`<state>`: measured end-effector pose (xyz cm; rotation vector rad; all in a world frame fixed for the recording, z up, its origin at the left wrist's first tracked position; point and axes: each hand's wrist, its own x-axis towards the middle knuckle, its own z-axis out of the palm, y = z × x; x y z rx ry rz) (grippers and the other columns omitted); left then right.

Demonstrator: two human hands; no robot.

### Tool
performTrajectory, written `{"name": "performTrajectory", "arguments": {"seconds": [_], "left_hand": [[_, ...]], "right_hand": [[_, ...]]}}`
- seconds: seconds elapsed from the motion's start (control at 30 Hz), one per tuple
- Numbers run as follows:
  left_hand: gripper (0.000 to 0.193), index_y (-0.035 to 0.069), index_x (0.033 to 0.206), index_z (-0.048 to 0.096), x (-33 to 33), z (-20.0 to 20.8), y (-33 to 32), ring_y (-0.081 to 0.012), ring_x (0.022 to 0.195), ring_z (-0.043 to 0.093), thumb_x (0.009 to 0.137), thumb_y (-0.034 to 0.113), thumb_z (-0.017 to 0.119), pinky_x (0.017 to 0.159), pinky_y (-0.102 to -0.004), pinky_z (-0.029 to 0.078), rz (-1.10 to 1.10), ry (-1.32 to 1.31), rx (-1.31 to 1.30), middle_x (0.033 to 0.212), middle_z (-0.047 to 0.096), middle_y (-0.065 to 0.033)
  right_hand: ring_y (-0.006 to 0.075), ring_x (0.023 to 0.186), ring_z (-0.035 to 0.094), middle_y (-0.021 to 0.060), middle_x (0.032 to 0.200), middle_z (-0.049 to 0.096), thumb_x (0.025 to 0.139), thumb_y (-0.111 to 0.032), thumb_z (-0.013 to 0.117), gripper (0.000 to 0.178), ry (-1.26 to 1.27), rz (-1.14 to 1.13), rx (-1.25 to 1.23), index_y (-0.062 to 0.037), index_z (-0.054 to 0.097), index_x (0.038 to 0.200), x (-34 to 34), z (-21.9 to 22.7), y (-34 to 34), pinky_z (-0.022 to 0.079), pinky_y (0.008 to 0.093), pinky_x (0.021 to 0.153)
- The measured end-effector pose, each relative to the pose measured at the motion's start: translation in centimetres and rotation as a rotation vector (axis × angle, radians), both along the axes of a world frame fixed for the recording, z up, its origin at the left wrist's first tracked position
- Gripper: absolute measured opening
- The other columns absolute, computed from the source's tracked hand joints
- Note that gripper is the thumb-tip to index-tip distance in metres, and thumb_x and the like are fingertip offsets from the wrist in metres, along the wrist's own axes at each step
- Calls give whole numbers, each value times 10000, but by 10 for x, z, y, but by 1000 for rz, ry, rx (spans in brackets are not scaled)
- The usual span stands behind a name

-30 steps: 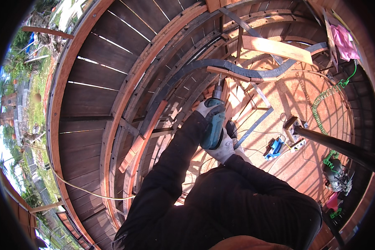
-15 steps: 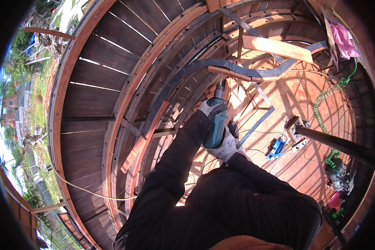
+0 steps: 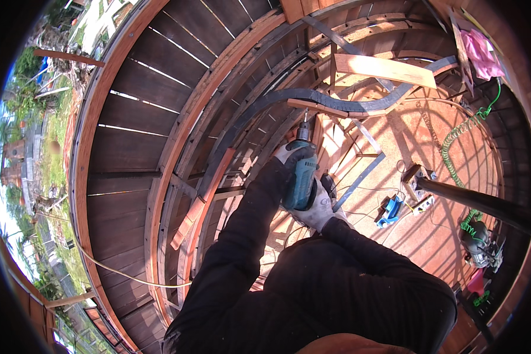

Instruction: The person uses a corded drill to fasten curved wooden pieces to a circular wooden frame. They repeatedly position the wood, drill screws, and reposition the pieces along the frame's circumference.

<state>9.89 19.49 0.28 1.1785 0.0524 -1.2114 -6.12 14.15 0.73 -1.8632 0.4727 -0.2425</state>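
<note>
Both left hand (image 3: 291, 153) and right hand (image 3: 318, 209) are wrapped around the drill (image 3: 302, 180), its bit (image 3: 305, 115) at a wooden strip (image 3: 318, 107) already lying along the curved band (image 3: 369, 106); drilling seems unfinished, though no hole is visible.

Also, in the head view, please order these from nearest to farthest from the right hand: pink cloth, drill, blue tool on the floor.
1. Drill: held in the right hand.
2. Blue tool: on the floor, toward the right.
3. Pink cloth: at the upper right.
</note>
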Motion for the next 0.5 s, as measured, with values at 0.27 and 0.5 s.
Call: {"name": "performTrajectory", "arguments": {"seconds": [0.27,0.5], "left_hand": [[401,10,1144,607,1,-10,0,-205,772,660,799,181,719,722,-332,560,18,116,-89,897,649,-80],[374,12,1093,635,7,-13,2,-207,766,666,786,204,727,720,-335,559,-48,43,36,881,659,-89]], "right_hand": [[345,1072,602,188,1144,599,608,-327,872,866,-93,-49,4,-18,455,1302,-10,2,-3,488,419,917],[379,1074,576,211,1109,604,630,-450,826,836,78,34,-304,8,496,1248,-27,-43,-4,448,461,937]]}}
